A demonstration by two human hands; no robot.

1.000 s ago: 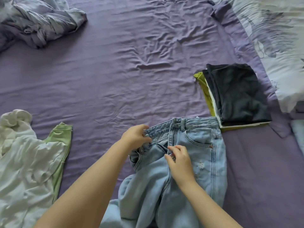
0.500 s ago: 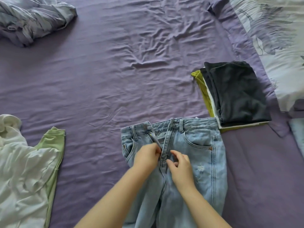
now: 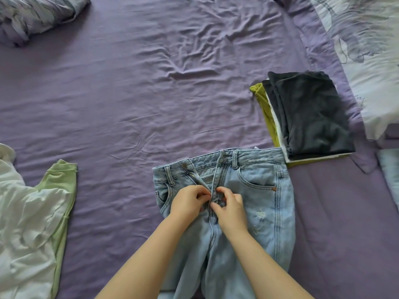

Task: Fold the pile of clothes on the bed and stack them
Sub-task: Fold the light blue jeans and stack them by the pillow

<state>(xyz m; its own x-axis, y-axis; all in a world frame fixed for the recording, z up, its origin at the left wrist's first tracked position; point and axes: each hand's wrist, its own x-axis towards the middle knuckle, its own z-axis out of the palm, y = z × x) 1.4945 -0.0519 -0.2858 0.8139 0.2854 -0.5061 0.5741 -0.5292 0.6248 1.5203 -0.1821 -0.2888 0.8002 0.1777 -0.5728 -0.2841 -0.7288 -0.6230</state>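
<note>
Your left hand [image 3: 187,201] has left the waistband and now pinches the jeans' [image 3: 257,203] fly beside your right hand [image 3: 232,209], which grips it too. The jeans lie flatter at the bed's [image 3: 129,100] near edge, touching the folded stack [image 3: 311,117].

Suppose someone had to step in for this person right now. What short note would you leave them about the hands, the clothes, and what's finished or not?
Left hand: pinching the left side of the open fly on the light blue jeans.
Right hand: pinching the right side of the fly, beside the left hand.
Jeans: flat on the purple bedsheet, waistband away from you, button undone, zipper open.
Done: folded stack to the right, dark grey garment on top, white and olive-green layers under it.
Left: close the fly, fold the jeans, add them to the stack; then the white and light green clothes at the left.
</note>
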